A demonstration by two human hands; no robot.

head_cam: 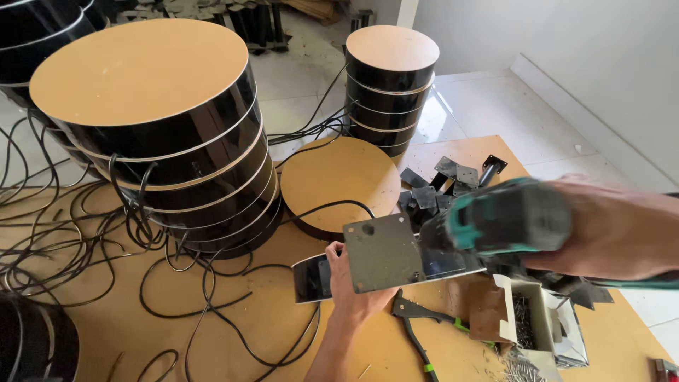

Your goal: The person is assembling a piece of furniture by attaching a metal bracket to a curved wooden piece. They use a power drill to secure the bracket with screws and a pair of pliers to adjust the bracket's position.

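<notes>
My right hand [615, 230] grips a teal and black power drill [506, 219], close to the camera and blurred, pointing left at a dark square metal plate [382, 251]. My left hand [350, 286] holds a glossy black strip [311, 278] under the plate, which sits on the strip. A hole shows near the plate's top left corner.
Tall stacks of black round discs with tan tops [152, 127] [390, 81] stand behind. A single disc [339, 180] lies on the tan board. Black cables [85, 240] sprawl left. Loose metal brackets [445, 180], pliers [417, 325] and a white box of screws [527, 318] lie near my hands.
</notes>
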